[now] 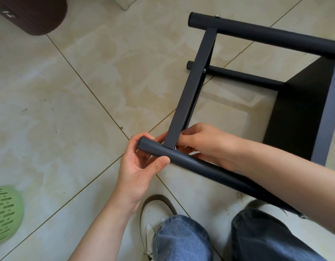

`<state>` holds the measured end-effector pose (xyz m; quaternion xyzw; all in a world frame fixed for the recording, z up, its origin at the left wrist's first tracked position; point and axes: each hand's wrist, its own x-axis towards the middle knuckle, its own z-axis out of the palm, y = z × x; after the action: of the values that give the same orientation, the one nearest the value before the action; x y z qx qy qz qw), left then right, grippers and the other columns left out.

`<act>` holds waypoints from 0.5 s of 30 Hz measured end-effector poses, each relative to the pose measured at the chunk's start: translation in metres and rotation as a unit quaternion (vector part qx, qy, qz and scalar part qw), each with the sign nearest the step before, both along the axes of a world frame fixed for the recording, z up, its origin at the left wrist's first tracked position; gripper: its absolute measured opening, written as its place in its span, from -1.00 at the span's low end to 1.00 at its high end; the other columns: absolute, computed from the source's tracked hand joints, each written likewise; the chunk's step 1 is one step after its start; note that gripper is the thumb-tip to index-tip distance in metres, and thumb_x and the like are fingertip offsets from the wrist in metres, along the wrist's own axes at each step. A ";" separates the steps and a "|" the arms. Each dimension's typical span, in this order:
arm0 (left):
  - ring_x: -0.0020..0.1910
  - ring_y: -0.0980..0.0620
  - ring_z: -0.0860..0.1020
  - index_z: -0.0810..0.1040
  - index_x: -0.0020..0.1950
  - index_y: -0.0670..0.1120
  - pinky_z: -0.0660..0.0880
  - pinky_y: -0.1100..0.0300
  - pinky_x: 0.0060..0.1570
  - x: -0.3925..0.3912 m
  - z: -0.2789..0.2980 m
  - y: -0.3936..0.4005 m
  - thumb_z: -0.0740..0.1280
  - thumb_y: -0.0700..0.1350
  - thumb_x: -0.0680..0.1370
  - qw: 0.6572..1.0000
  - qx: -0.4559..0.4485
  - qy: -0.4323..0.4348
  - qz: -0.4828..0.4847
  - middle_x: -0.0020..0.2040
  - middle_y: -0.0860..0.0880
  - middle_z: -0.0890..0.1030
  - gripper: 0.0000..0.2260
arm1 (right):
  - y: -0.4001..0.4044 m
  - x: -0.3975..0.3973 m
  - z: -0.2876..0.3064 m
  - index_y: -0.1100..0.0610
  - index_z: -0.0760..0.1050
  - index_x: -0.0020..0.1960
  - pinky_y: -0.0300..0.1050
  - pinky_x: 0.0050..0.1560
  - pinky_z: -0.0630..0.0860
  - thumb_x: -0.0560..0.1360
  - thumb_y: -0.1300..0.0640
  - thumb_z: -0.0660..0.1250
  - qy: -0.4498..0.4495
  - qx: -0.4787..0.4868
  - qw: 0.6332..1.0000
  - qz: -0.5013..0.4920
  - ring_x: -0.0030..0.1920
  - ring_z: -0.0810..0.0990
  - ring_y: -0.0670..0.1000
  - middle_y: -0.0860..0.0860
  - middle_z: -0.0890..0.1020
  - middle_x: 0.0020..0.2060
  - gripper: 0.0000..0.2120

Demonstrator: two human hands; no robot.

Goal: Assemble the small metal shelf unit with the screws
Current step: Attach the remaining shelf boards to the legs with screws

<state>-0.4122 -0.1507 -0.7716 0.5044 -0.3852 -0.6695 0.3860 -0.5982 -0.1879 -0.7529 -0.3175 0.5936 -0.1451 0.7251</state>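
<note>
My left hand curls round the tube end at lower centre, right hand pinches the screw — rigid, light, slick-looking shelf — I'd grip tubes.

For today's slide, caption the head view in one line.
Left hand grips the tube while right hand works at the crossbar joint.

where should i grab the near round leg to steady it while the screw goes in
Grip the near leg at its free end, from the left and below, as the left hand does: the flat crossbar and right hand occupy the joint's other side.
</note>
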 end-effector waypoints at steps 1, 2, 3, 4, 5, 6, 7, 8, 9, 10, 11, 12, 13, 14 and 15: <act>0.18 0.09 0.63 0.44 0.15 -0.03 0.52 0.32 0.07 0.000 0.000 0.000 0.53 -0.15 0.32 1.000 -0.001 -0.001 0.002 0.11 0.00 0.70 -0.53 | 0.001 0.000 0.002 0.21 0.66 0.10 -0.11 -0.13 0.49 0.54 0.00 0.39 0.016 -0.014 1.000 0.006 -0.17 0.53 0.03 0.16 0.65 -0.14 -0.70; 0.16 0.09 0.64 0.44 0.15 -0.04 0.52 0.32 0.07 0.001 0.000 -0.001 0.53 -0.15 0.32 1.000 -0.002 -0.003 0.000 0.10 0.00 0.70 -0.53 | 0.002 0.001 0.003 0.17 0.67 0.08 -0.06 -0.08 0.55 0.55 0.00 0.37 0.039 -0.032 0.999 0.016 -0.15 0.58 0.06 0.16 0.68 -0.09 -0.73; 0.13 0.09 0.64 0.44 0.15 -0.04 0.53 0.32 0.06 0.001 0.000 -0.001 0.54 -0.15 0.32 1.000 -0.003 -0.005 -0.004 0.08 0.00 0.70 -0.54 | 0.004 0.001 0.004 0.14 0.67 0.06 -0.01 -0.01 0.59 0.56 0.00 0.35 0.061 -0.052 0.996 0.027 -0.11 0.62 0.09 0.14 0.70 -0.06 -0.76; 0.11 0.09 0.65 0.44 0.15 -0.04 0.53 0.32 0.05 0.001 0.001 -0.001 0.54 -0.16 0.33 1.000 -0.004 -0.008 -0.006 0.07 0.00 0.70 -0.54 | 0.005 0.000 0.006 0.12 0.67 0.04 0.00 0.05 0.59 0.57 0.02 0.32 0.079 -0.073 0.993 0.038 -0.06 0.65 0.09 0.11 0.71 -0.06 -0.78; 0.09 0.09 0.66 0.44 0.15 -0.04 0.54 0.32 0.03 0.001 0.000 -0.001 0.55 -0.19 0.34 1.000 -0.008 -0.013 -0.007 0.06 0.01 0.70 -0.53 | 0.007 -0.002 0.008 0.10 0.67 0.01 -0.05 0.04 0.59 0.58 0.04 0.31 0.091 -0.096 0.990 0.045 -0.05 0.66 0.05 0.06 0.71 -0.09 -0.80; 0.06 0.10 0.66 0.43 0.16 -0.04 0.54 0.32 0.02 0.002 0.000 -0.001 0.56 -0.23 0.35 1.000 -0.011 -0.018 -0.008 0.04 0.02 0.71 -0.53 | 0.009 -0.004 0.012 0.07 0.67 -0.04 -0.16 -0.02 0.58 0.59 0.06 0.29 0.102 -0.118 0.986 0.052 -0.08 0.67 -0.03 0.01 0.71 -0.14 -0.81; 0.03 0.12 0.66 0.42 0.16 -0.04 0.54 0.33 0.00 0.002 0.000 -0.001 0.54 -0.27 0.37 1.000 -0.013 -0.023 -0.010 0.01 0.05 0.71 -0.54 | 0.011 -0.006 0.017 0.04 0.65 -0.10 -0.28 -0.11 0.55 0.59 0.09 0.29 0.114 -0.139 0.982 0.062 -0.14 0.65 -0.12 -0.06 0.70 -0.19 -0.82; 0.01 0.13 0.66 0.41 0.16 -0.04 0.54 0.33 -0.01 0.002 0.001 -0.001 0.50 -0.28 0.38 0.999 -0.015 -0.027 -0.012 -0.01 0.07 0.71 -0.56 | 0.015 -0.008 0.023 0.00 0.63 -0.13 -0.36 -0.17 0.52 0.59 0.10 0.28 0.126 -0.157 0.977 0.074 -0.19 0.63 -0.19 -0.12 0.69 -0.22 -0.81; 0.00 0.15 0.66 0.41 0.17 -0.04 0.54 0.34 -0.02 0.002 0.001 0.000 0.48 -0.29 0.39 0.999 -0.018 -0.030 -0.013 -0.02 0.10 0.70 -0.57 | 0.019 -0.011 0.027 -0.02 0.62 -0.12 -0.38 -0.17 0.51 0.59 0.11 0.28 0.138 -0.171 0.971 0.090 -0.19 0.62 -0.21 -0.15 0.68 -0.21 -0.82; 0.00 0.16 0.66 0.41 0.17 -0.04 0.54 0.34 -0.02 0.001 0.001 0.000 0.47 -0.28 0.40 0.999 -0.022 -0.033 -0.011 -0.04 0.11 0.70 -0.57 | 0.023 -0.014 0.032 -0.04 0.62 -0.06 -0.36 -0.13 0.51 0.59 0.10 0.28 0.150 -0.182 0.966 0.110 -0.16 0.62 -0.21 -0.17 0.66 -0.18 -0.84; 0.00 0.16 0.66 0.41 0.17 -0.03 0.54 0.34 -0.01 0.000 0.002 0.001 0.47 -0.28 0.40 0.999 -0.023 -0.033 -0.010 -0.04 0.11 0.70 -0.57 | 0.028 -0.017 0.037 -0.06 0.62 0.02 -0.33 -0.08 0.51 0.59 0.08 0.28 0.161 -0.190 0.960 0.131 -0.14 0.61 -0.20 -0.19 0.65 -0.14 -0.86; 0.00 0.16 0.66 0.41 0.18 -0.03 0.54 0.33 -0.01 -0.001 0.003 0.001 0.49 -0.28 0.41 0.999 -0.022 -0.030 -0.007 -0.04 0.11 0.70 -0.57 | 0.033 -0.018 0.041 -0.07 0.60 0.10 -0.28 -0.05 0.53 0.58 0.07 0.29 0.170 -0.193 0.955 0.146 -0.13 0.61 -0.18 -0.18 0.64 -0.11 -0.84; 0.00 0.16 0.66 0.40 0.18 -0.03 0.54 0.33 -0.02 -0.002 0.005 0.001 0.50 -0.28 0.41 0.999 -0.022 -0.024 -0.005 -0.05 0.10 0.71 -0.56 | 0.038 -0.018 0.045 -0.07 0.57 0.17 -0.22 -0.02 0.55 0.58 0.06 0.30 0.175 -0.194 0.953 0.154 -0.13 0.62 -0.14 -0.15 0.64 -0.07 -0.81; 0.00 0.15 0.66 0.41 0.19 -0.03 0.55 0.33 -0.03 -0.005 0.007 0.000 0.51 -0.27 0.42 1.000 -0.021 -0.018 -0.002 -0.05 0.09 0.71 -0.56 | 0.042 -0.018 0.048 -0.07 0.53 0.22 -0.14 0.02 0.58 0.57 0.06 0.32 0.181 -0.198 0.950 0.160 -0.11 0.63 -0.09 -0.10 0.65 -0.03 -0.77; 0.00 0.14 0.66 0.42 0.18 -0.02 0.55 0.33 -0.03 -0.007 0.010 -0.002 0.51 -0.26 0.41 1.000 -0.022 -0.013 0.002 -0.04 0.07 0.71 -0.56 | 0.045 -0.016 0.052 -0.08 0.50 0.26 -0.06 0.06 0.58 0.56 0.07 0.33 0.192 -0.210 0.945 0.163 -0.07 0.63 -0.03 -0.06 0.65 0.02 -0.73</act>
<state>-0.4191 -0.1524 -0.7613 0.5056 -0.4035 -0.6533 0.3933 -0.6147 -0.1425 -0.7014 -0.5767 0.6179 -0.0830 0.5279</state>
